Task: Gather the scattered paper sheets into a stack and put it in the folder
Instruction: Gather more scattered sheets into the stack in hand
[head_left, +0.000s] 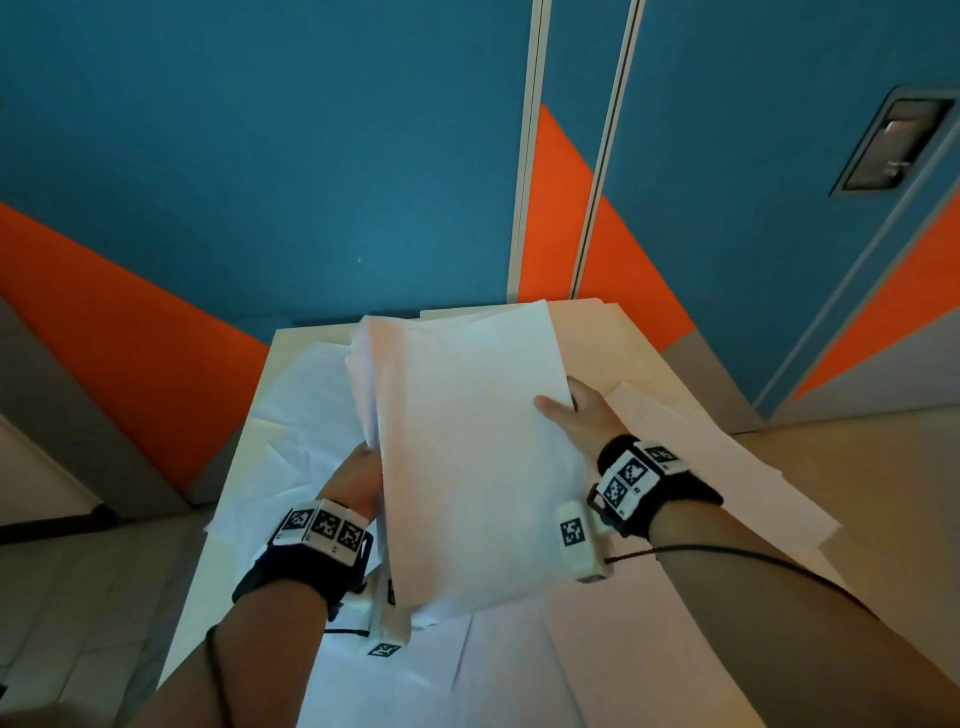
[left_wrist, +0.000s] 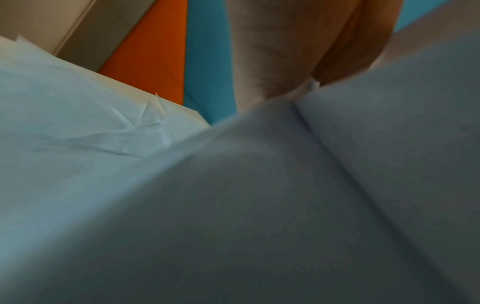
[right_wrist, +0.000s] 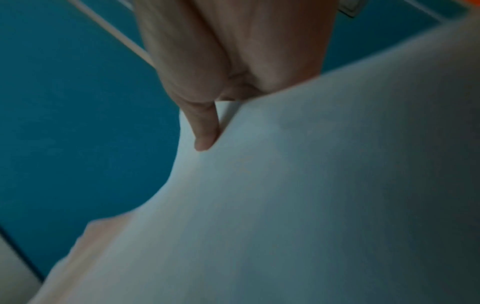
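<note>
A stack of white paper sheets (head_left: 467, 447) is held up above the table, tilted with its far end raised. My left hand (head_left: 358, 478) grips its left edge from beneath, the fingers hidden by the sheets. My right hand (head_left: 576, 410) holds the right edge, thumb lying on top. In the right wrist view the thumb (right_wrist: 205, 131) presses on the stack (right_wrist: 311, 195). The left wrist view is mostly filled by the stack (left_wrist: 259, 205) close up. More loose sheets (head_left: 306, 410) lie on the table to the left, one creased (left_wrist: 116, 127). I cannot pick out a folder.
The white table (head_left: 228, 561) is narrow, with floor on both sides. Sheets (head_left: 727, 467) lie spread at the right and others (head_left: 519, 670) near the front edge. A blue and orange wall (head_left: 260, 182) stands right behind the table.
</note>
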